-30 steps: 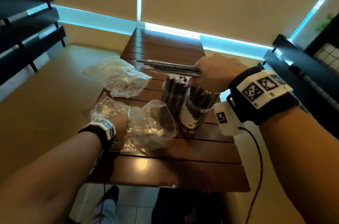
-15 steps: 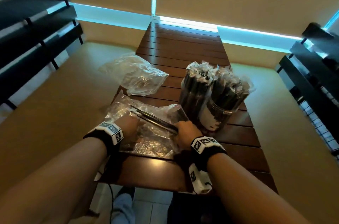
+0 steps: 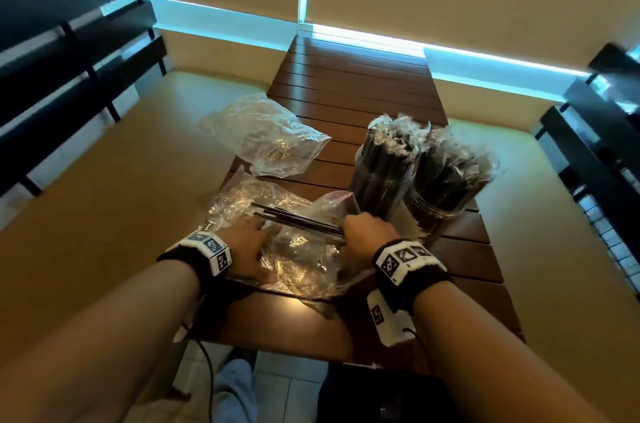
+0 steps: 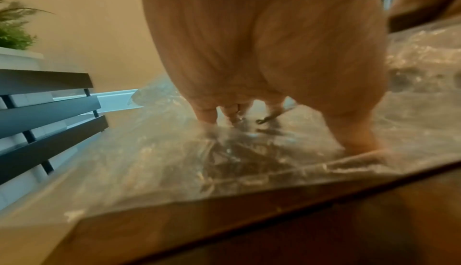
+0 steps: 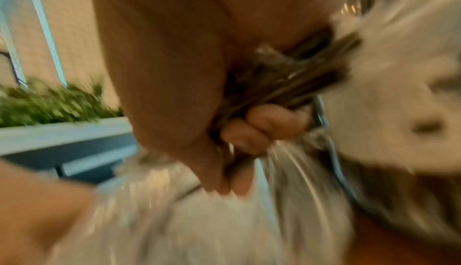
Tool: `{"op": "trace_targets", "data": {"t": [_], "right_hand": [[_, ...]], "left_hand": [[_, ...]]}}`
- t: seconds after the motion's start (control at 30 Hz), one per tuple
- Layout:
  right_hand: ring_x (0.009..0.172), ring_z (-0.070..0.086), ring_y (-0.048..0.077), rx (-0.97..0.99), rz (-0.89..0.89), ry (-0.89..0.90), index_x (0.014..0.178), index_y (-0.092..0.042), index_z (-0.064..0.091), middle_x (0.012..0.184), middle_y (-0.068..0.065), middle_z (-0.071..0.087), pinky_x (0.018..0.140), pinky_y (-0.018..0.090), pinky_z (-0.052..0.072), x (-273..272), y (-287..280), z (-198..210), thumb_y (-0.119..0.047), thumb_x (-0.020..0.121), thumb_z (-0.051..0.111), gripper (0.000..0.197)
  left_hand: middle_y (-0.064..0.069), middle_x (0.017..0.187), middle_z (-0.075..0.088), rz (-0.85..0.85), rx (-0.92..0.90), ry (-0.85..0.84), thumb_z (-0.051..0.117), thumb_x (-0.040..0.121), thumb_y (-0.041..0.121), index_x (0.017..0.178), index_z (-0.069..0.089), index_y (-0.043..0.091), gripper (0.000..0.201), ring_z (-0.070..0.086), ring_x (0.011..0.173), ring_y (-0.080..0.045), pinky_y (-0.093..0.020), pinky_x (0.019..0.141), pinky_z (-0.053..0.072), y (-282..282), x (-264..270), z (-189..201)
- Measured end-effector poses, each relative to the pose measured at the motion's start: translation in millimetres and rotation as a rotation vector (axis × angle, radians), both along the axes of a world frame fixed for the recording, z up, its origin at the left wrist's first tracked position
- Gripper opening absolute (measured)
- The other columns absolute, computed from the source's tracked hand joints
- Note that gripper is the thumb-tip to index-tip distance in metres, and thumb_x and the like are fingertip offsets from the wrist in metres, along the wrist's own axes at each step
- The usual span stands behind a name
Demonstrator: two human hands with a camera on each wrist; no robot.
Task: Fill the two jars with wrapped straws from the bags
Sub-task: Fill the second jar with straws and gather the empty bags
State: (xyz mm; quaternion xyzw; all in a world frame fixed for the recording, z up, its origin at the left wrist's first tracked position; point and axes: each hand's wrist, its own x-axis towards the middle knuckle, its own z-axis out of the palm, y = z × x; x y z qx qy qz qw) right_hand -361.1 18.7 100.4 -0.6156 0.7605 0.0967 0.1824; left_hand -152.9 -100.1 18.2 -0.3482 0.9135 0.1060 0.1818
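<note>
Two jars stand side by side right of the table's middle, the left jar [image 3: 382,177] and the right jar [image 3: 445,190], both packed with dark wrapped straws. A crumpled clear near bag [image 3: 294,256] [image 4: 174,160] lies at the front of the table. My left hand [image 3: 247,242] [image 4: 274,127] presses down on it with straight fingers. My right hand [image 3: 367,235] [image 5: 249,131] grips a bundle of dark straws [image 3: 298,220] [image 5: 299,76] lying across the bag, just in front of the left jar. A second clear bag [image 3: 266,135] lies farther back left.
The slatted brown table [image 3: 346,83] is narrow, with its front edge just below my wrists. Black slatted benches stand at the left [image 3: 69,52] and right [image 3: 602,145]. A green plant [image 4: 12,32] sits behind the left bench.
My right hand has come down with the straw bundle from above the jars to the near bag, then barely moved. The left hand has stayed on the bag.
</note>
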Motion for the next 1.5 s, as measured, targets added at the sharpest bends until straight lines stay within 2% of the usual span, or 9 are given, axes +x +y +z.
{"op": "trace_targets", "data": {"t": [0.1, 0.2, 0.47, 0.73, 0.97, 1.13, 1.23, 1.37, 1.5], "right_hand": [[0.08, 0.064, 0.029, -0.026, 0.058, 0.127, 0.103, -0.017, 0.064, 0.089, 0.005, 0.061, 0.067, 0.034, 0.047, -3, 7, 60, -0.03, 0.084, 0.064, 0.022], [0.061, 0.05, 0.019, -0.127, 0.027, 0.243, 0.086, -0.02, 0.054, 0.072, -0.001, 0.047, 0.066, 0.034, 0.046, -9, 22, 123, -0.028, 0.085, 0.061, 0.011], [0.066, 0.049, 0.015, -0.171, -0.111, 0.262, 0.089, -0.017, 0.05, 0.077, -0.001, 0.049, 0.065, 0.031, 0.044, -19, 39, 160, -0.026, 0.087, 0.057, 0.012], [0.072, 0.058, 0.023, -0.371, -0.218, 0.089, 0.084, -0.019, 0.058, 0.074, 0.002, 0.056, 0.07, 0.036, 0.053, -46, 52, 194, -0.04, 0.067, 0.051, 0.029], [0.063, 0.058, 0.018, -0.664, -0.206, -0.27, 0.064, -0.023, 0.056, 0.062, -0.005, 0.059, 0.06, 0.028, 0.044, -41, 28, 151, -0.034, 0.082, 0.059, 0.021], [0.059, 0.057, 0.011, -0.864, -0.232, -0.431, 0.061, -0.029, 0.054, 0.059, -0.008, 0.057, 0.058, 0.031, 0.046, -42, 17, 111, -0.044, 0.088, 0.064, 0.033], [0.056, 0.061, 0.016, -0.882, -0.299, -0.452, 0.062, -0.022, 0.058, 0.058, -0.002, 0.061, 0.055, 0.035, 0.051, -37, 13, 101, -0.058, 0.083, 0.065, 0.042], [0.06, 0.063, 0.023, -0.879, -0.339, -0.441, 0.059, -0.021, 0.054, 0.06, -0.001, 0.062, 0.057, 0.037, 0.053, -26, 6, 98, -0.057, 0.081, 0.064, 0.043], [0.052, 0.05, 0.012, -0.906, -0.271, -0.437, 0.058, -0.019, 0.048, 0.057, -0.003, 0.053, 0.05, 0.029, 0.036, -19, 11, 112, -0.042, 0.084, 0.067, 0.04]], "left_hand": [[-0.012, 0.164, -0.004, 0.034, 0.012, -0.103, 0.046, 0.044, 0.1, 0.155, -0.009, 0.025, 0.145, 0.001, 0.151, -0.035, -0.052, 0.121, 0.005, 13, -2, -10], [-0.008, 0.158, -0.031, 0.049, -0.011, -0.148, 0.029, 0.047, 0.105, 0.152, -0.022, 0.027, 0.141, -0.023, 0.148, -0.03, -0.058, 0.116, -0.012, 16, -4, -14], [0.0, 0.164, -0.015, 0.084, 0.068, -0.073, 0.032, 0.067, 0.09, 0.151, 0.013, 0.048, 0.096, 0.016, 0.149, -0.033, -0.065, 0.115, 0.016, 4, -10, 0], [-0.005, 0.157, -0.034, 0.011, -0.063, -0.034, 0.022, 0.094, 0.063, 0.147, -0.018, 0.05, 0.068, -0.016, 0.148, -0.04, -0.073, 0.111, 0.004, 19, 0, -17], [-0.003, 0.165, -0.01, -0.042, -0.005, -0.251, 0.035, 0.079, 0.062, 0.148, 0.014, 0.053, 0.072, 0.01, 0.15, -0.036, -0.067, 0.112, 0.017, 13, -16, 9], [0.0, 0.144, 0.054, 0.196, 0.184, 0.56, 0.056, 0.078, 0.034, 0.137, 0.052, 0.034, 0.059, 0.054, 0.123, -0.011, -0.034, 0.108, 0.041, 2, -43, 100], [-0.003, 0.134, 0.061, 0.216, 0.635, 1.172, 0.064, 0.081, 0.039, 0.136, 0.052, 0.029, 0.057, 0.058, 0.12, -0.014, -0.041, 0.104, 0.044, 17, -65, 172], [-0.015, 0.119, 0.066, 0.189, 0.924, 1.487, 0.081, 0.068, 0.047, 0.11, 0.056, 0.013, 0.059, 0.065, 0.113, -0.024, -0.039, 0.094, 0.053, 47, -106, 239], [0.001, 0.062, 0.049, 0.507, 0.996, 1.774, 0.071, 0.088, 0.033, 0.079, 0.053, 0.016, 0.027, 0.054, 0.055, -0.011, -0.031, 0.068, 0.053, 70, -141, 259]]}}
